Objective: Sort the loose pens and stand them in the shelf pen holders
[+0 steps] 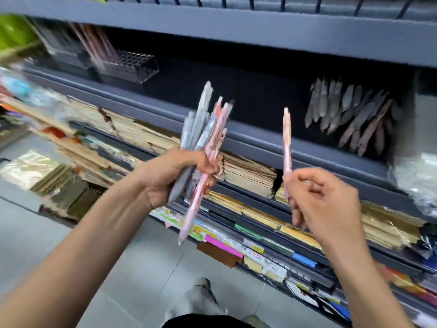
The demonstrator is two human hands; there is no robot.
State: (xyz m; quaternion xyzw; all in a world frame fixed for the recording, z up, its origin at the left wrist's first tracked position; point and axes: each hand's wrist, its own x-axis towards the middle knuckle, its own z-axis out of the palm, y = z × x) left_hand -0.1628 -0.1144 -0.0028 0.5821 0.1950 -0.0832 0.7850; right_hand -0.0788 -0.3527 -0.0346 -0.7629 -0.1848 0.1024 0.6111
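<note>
Head view: the left hand is curled tight round a bundle of pens. Their long axis is near upright, tops leaning slightly right, below and right of the clear pen holder. Farther right of that holder, the right hand pinches one pink pen by its lower end, standing upright.

Place: stationery shop
Signs: grey tiered shelves, price tags on their edges, stacked envelopes, clear pen holder

The head-worn camera looks forward and down, near the shelves.
</note>
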